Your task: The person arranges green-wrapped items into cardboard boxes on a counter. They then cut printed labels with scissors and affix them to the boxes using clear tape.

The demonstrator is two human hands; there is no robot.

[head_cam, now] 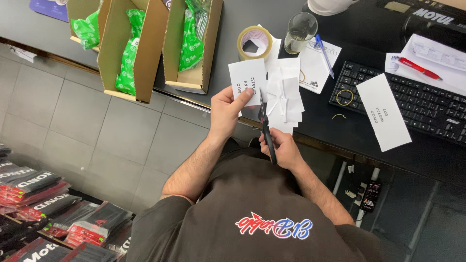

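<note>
Above the desk edge, left hand [224, 112] pinches paper label [247, 77]; right hand [281, 148] grips scissors [264, 121].

Single head view, looking steeply down, close over hands [252, 126], desk edge [194, 99]

I'm at a shop's dark tabletop [340, 131]: keyboard [412, 104] on it, cardboard bins [141, 48] of green packets to its left, packaged stock [43, 204] on the floor below.
</note>
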